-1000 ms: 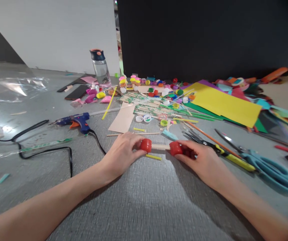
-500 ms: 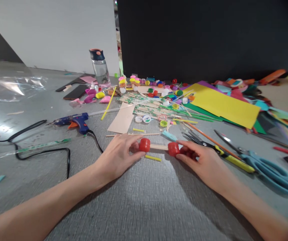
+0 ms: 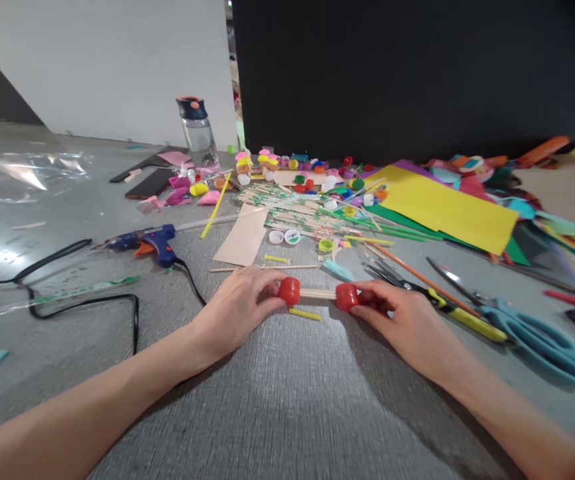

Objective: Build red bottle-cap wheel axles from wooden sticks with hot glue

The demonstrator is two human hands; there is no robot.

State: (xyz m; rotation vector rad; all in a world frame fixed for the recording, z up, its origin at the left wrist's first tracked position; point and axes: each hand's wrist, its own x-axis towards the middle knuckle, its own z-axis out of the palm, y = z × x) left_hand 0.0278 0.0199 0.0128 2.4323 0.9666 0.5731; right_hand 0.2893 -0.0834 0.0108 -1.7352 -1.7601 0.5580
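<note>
Two red bottle caps, the left red cap (image 3: 289, 291) and the right red cap (image 3: 347, 297), are joined by thin pale wooden sticks (image 3: 317, 293). My left hand (image 3: 237, 307) pinches the left cap between thumb and fingers. At the other end, my right hand (image 3: 400, 313) grips the right cap the same way. Just below the sticks lies a short yellow stick piece (image 3: 305, 314) on the grey table (image 3: 287, 413). A long wooden stick (image 3: 262, 269) rests behind my left hand.
A blue glue gun (image 3: 152, 243) with a black cord lies left. Blue-handled scissors (image 3: 537, 337) and a yellow-black cutter (image 3: 467, 323) lie right. Behind are a water bottle (image 3: 199, 137), skewers (image 3: 297, 210), coloured caps and a yellow sheet (image 3: 447, 207).
The view has shifted very slightly. Both hands keep their hold on the red caps, and the left cap seems turned a little.
</note>
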